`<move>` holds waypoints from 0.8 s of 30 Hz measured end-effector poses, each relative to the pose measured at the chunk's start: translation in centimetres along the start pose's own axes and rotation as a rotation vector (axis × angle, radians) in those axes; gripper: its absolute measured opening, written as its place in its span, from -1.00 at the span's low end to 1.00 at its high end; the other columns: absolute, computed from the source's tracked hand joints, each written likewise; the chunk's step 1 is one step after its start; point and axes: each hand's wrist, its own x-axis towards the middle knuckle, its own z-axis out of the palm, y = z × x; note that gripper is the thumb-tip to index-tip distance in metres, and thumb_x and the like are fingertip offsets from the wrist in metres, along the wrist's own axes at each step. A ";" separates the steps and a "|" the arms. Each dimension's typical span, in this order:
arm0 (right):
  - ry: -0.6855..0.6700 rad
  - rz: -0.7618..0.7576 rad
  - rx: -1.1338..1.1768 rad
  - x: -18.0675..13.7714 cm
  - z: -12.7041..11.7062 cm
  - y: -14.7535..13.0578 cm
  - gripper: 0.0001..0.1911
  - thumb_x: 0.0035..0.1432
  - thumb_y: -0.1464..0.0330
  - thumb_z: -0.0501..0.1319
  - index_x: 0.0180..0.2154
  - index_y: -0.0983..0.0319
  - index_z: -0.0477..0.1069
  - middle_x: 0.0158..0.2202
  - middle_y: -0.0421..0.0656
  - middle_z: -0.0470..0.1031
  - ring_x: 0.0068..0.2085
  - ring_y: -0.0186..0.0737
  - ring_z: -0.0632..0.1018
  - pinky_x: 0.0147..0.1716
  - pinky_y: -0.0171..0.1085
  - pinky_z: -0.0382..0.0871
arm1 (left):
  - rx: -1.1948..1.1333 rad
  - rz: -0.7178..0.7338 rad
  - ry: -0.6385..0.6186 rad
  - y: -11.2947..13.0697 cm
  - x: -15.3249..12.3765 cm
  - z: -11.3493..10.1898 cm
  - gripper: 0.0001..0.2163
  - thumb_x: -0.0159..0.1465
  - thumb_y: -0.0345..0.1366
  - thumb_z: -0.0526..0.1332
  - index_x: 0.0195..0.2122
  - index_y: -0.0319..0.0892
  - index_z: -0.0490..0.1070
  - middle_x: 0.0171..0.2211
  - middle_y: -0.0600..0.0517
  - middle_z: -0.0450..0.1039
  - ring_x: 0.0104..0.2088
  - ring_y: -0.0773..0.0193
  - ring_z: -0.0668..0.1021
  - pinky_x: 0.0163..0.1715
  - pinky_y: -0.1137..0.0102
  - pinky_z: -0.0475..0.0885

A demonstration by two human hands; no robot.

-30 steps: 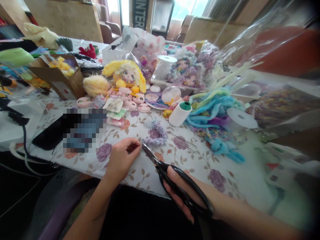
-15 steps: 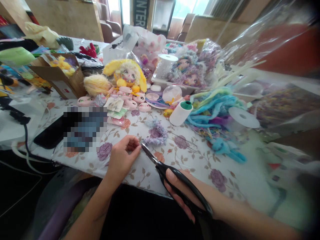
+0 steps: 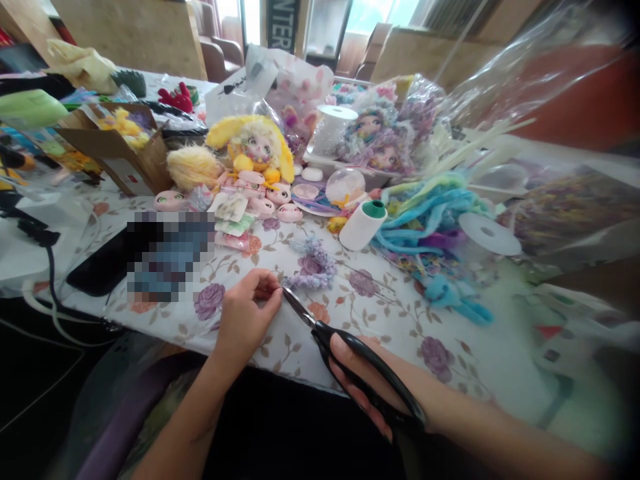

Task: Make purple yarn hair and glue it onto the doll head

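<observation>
My right hand [image 3: 360,373] grips black-handled scissors [image 3: 345,343], their metal blades closed together and aimed up and left. The blade tips reach the fingertips of my left hand [image 3: 250,307], whose thumb and fingers are pinched together. Whatever lies in that pinch is too small to make out. Just beyond the tips, a curled strip of fluffy lilac-blue yarn [image 3: 324,270] rests on the flowered tablecloth [image 3: 280,333], bent in an open loop.
A white thread cone [image 3: 361,227] leans behind the yarn, with blue yarn strands [image 3: 425,220] to its right. Doll faces [image 3: 260,205] and a yellow-eared doll [image 3: 255,150] sit further back. At left lie a dark phone [image 3: 105,260] and a cardboard box [image 3: 125,157].
Almost nothing differs. The scissor blades look slightly more closed, and both hands keep nearly the same place.
</observation>
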 end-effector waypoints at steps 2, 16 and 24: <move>-0.014 -0.004 -0.001 0.0 0.0 0.0 -0.36 0.15 -0.24 -0.06 -0.47 0.21 0.24 -0.70 -0.34 0.24 -0.76 -0.48 0.29 -0.82 -0.52 0.17 | 0.001 -0.010 -0.002 0.0 0.0 0.0 -0.96 0.17 -0.39 0.25 -0.34 -0.15 0.42 -0.43 0.11 0.51 -0.43 0.36 0.56 -0.31 0.47 0.48; 0.048 0.132 -0.095 -0.1 0.4 -2.1 -0.42 0.30 -0.06 -0.15 -0.55 0.21 0.15 -0.74 -0.36 0.16 -0.81 -0.52 0.21 -0.87 -0.55 0.07 | 0.055 -0.012 0.005 0.1 -0.2 0.1 -0.94 0.17 -0.43 0.25 -0.38 -0.14 0.42 -0.47 0.15 0.51 -0.44 0.38 0.54 -0.30 0.48 0.43; 0.036 0.163 -0.102 -0.1 0.3 -2.5 -0.41 0.34 0.01 -0.12 -0.62 0.21 0.14 -0.79 -0.37 0.14 -0.84 -0.50 0.22 -0.89 -0.54 0.09 | 0.032 -0.017 -0.012 0.0 -0.1 0.0 -0.95 0.18 -0.41 0.24 -0.40 -0.14 0.43 -0.48 0.14 0.50 -0.44 0.37 0.54 -0.32 0.47 0.42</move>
